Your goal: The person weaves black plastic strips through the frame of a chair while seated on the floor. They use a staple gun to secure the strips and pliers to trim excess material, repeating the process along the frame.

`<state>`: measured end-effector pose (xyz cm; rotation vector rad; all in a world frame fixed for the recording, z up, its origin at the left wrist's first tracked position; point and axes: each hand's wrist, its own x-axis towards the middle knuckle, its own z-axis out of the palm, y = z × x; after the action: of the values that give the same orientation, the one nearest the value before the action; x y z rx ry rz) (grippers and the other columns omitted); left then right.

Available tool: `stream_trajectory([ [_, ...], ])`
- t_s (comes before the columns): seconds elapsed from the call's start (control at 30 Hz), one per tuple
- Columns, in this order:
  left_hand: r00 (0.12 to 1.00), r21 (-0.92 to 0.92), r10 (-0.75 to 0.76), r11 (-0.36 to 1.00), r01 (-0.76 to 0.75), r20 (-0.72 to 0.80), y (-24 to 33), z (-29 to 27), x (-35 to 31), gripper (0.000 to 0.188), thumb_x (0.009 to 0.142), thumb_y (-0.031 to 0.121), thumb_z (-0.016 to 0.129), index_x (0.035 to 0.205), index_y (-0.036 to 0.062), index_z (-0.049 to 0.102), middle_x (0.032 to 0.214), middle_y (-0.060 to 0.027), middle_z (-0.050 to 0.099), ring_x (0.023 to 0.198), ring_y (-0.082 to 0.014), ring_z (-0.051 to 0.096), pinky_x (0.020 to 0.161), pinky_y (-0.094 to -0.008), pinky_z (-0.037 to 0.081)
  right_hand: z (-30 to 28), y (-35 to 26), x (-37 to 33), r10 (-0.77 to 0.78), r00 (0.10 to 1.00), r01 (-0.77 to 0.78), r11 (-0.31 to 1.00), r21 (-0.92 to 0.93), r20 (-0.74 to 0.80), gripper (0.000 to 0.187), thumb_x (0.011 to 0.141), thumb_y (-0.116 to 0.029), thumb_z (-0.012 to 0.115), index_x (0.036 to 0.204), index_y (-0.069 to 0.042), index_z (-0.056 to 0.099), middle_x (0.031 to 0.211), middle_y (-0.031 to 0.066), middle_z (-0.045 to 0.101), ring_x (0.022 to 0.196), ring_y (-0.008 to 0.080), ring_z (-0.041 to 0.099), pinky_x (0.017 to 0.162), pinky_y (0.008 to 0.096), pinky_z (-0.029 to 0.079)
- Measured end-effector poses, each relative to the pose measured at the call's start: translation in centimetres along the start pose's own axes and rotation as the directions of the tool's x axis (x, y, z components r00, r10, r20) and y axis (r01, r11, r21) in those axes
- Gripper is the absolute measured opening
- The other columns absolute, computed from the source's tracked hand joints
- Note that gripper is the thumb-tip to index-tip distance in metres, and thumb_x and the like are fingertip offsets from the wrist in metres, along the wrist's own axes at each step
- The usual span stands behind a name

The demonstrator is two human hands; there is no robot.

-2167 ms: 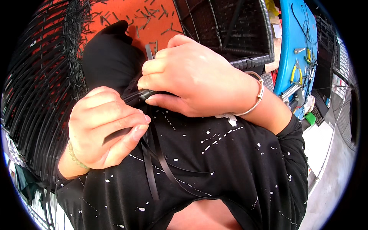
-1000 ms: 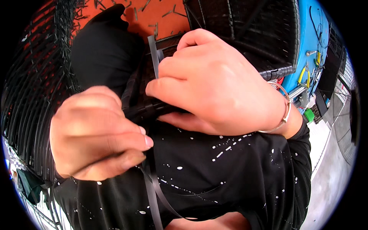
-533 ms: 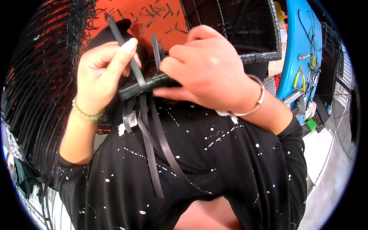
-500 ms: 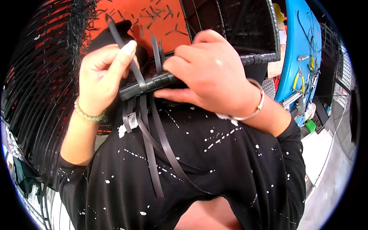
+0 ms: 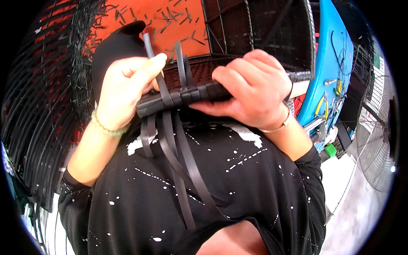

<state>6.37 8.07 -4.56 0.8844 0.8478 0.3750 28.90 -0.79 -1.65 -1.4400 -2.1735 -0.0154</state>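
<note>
While the left hand [image 5: 125, 89] pinches a flat black strip [image 5: 164, 90] rising from the rim [image 5: 184, 97] of a black woven piece [image 5: 202, 70] held before the person's black shirt [image 5: 255, 182], the right hand [image 5: 255, 89] clasps that rim. Close coils [image 5: 214, 90] cover the stretch beside the right hand; toward the left end [image 5: 148, 107] the wrapping appears unfinished, loose strips [image 5: 193, 170] hanging below. Beyond, cuttings [image 5: 170, 17] litter a red surface [image 5: 163, 47] and yellow-handled pliers [image 5: 321, 108] rest on a blue counter [image 5: 327, 55].

Black, white-flecked top [image 5: 246, 182] with long sleeves, pale beaded bracelet [image 5: 108, 132], silvery bangle [image 5: 280, 126].
</note>
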Motion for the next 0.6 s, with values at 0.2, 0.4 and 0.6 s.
stream_trajectory([
  [0.2, 0.991, 0.022, 0.126, 0.992, -0.125, -0.051, -0.1, 1.5, 4.3, 0.032, 0.093, 0.025, 0.069, 0.069, 0.0047, 0.065, 0.059, 0.0039, 0.057, 0.051, -0.0016, 0.043, 0.049, -0.0198, 0.032, -1.1, 4.9, 1.0, -0.102, 0.989, 0.100, 0.995, -0.029, -0.110, 0.039, 0.061, -0.042, 0.083, 0.071, -0.011, 0.061, 0.060, 0.0003, 0.052, 0.053, 0.0206, 0.053, 0.053, 0.0308, 0.045],
  [0.4, 0.968, 0.064, 0.202, 0.979, -0.195, -0.148, 0.8, 3.5, 6.5, 0.034, 0.094, 0.022, 0.068, 0.064, 0.0064, 0.061, 0.057, 0.0027, 0.055, 0.047, -0.0044, 0.045, 0.047, -0.0203, 0.032, -1.5, 7.3, 0.5, -0.103, 0.964, 0.099, 0.995, -0.025, -0.245, 0.030, 0.063, -0.039, 0.078, 0.065, -0.014, 0.063, 0.060, -0.0008, 0.056, 0.055, 0.0210, 0.056, 0.057, 0.0307, 0.048],
  [0.6, 0.927, 0.152, 0.209, 0.974, -0.168, -0.311, 0.8, 3.4, 6.5, 0.029, 0.094, 0.022, 0.067, 0.068, 0.0093, 0.064, 0.060, 0.0047, 0.053, 0.047, -0.0059, 0.043, 0.044, -0.0222, 0.032, -0.6, 6.4, 0.2, -0.036, 0.966, 0.019, 0.997, -0.070, -0.255, 0.052, 0.068, -0.063, 0.070, 0.061, -0.012, 0.067, 0.061, 0.0032, 0.063, 0.063, 0.0248, 0.061, 0.063, 0.0353, 0.049],
])
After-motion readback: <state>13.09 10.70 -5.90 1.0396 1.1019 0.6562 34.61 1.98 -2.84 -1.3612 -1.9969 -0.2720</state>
